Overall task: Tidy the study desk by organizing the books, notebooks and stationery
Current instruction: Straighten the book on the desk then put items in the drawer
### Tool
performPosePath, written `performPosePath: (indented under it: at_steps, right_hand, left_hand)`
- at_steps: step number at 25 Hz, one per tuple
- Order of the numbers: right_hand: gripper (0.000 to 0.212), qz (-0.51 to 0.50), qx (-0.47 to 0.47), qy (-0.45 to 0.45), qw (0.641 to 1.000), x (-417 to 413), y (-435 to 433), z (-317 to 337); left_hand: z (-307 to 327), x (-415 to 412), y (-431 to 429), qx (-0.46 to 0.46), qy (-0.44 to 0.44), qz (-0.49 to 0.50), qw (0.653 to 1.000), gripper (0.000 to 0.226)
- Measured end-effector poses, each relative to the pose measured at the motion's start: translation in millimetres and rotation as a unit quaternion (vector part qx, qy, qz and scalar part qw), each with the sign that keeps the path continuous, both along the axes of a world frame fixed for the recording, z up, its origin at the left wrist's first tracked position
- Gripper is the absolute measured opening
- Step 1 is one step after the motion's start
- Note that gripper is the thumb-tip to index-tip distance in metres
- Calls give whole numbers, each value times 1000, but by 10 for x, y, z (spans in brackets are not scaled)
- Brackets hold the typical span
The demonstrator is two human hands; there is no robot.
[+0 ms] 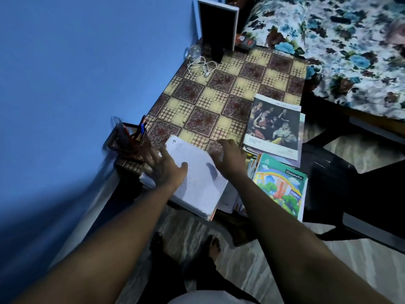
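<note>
**Lined notebook between both hands**

The lined notebook (201, 183) lies at the near edge of the desk (219, 95). The left hand (166, 167) rests on its left side, fingers spread. The right hand (228, 154) is at its far corner, fingers bent; whether it grips cannot be told.

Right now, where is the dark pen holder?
In the head view, the dark pen holder stands at the near-left corner of the checked desk, against the blue wall, left of the left hand and the white lined notebook.
</note>
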State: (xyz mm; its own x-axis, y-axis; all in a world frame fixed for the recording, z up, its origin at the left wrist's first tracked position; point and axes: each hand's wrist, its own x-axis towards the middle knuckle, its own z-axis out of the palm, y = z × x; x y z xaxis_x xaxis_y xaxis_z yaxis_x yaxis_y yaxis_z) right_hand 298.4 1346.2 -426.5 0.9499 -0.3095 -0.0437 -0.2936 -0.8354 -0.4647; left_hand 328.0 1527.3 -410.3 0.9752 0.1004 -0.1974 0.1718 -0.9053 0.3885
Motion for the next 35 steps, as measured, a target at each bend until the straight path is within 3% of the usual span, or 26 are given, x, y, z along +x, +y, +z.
performPosePath:
  at_steps: [2,3,6,8,10,12,14,15,18,21,24,27,32,35]
  right_hand:
    - [30,-96,-26,-79,992,-224,-348,20]
    - [24,-148,-42,-97,983,-368,-535,21]
    - [25,-318,-53,-76,944,-840,-993,-6]
    - [44,-421,1,-5,907,-1149,-1177,-74]
    - [70,-478,95,71,870,-1410,-1270,-204]
    - [83,-500,255,68,825,-1578,-1294,-272]
    - [62,-487,450,-10,748,-1679,-1262,-252]
    - [47,-475,498,-26,725,-1703,-1249,-232]
    - [44,-458,544,-13,703,-1729,-1300,-286]
    - [53,-450,577,5,682,-1735,-1345,-335]
    - [56,-431,595,13,678,-1811,-1403,-266]
    - [57,-395,596,28,698,-1877,-1536,-115]
    - [47,-340,563,1,753,-1618,-1825,384]
    - [45,-293,561,9,774,-1166,-1838,550]
  left_hand:
    - [39,-82,-308,-32,-112,-118,986,51]
    - [13,-130,-484,-84,-123,-185,971,41]
    - [-24,-383,-1052,-278,-23,-283,918,25]
    - [-86,-565,-1378,-298,117,-253,913,51]
    - [-265,-713,-1589,-244,293,-194,904,100]
    - [-387,-774,-1690,-222,349,-152,897,123]
    - [-457,-745,-1767,-226,353,-129,899,121]
    - [-477,-731,-1788,-227,366,-119,895,122]
    - [-461,-700,-1841,-232,398,-95,882,135]
    - [-507,-653,-1866,-257,403,-84,874,127]
    - [-565,-659,-1898,-297,439,-91,843,106]
    - [-548,-742,-1980,-327,478,-110,808,90]
    - [133,-671,-2111,-429,430,-145,781,45]
    - [385,-360,-2057,-487,397,-83,774,21]
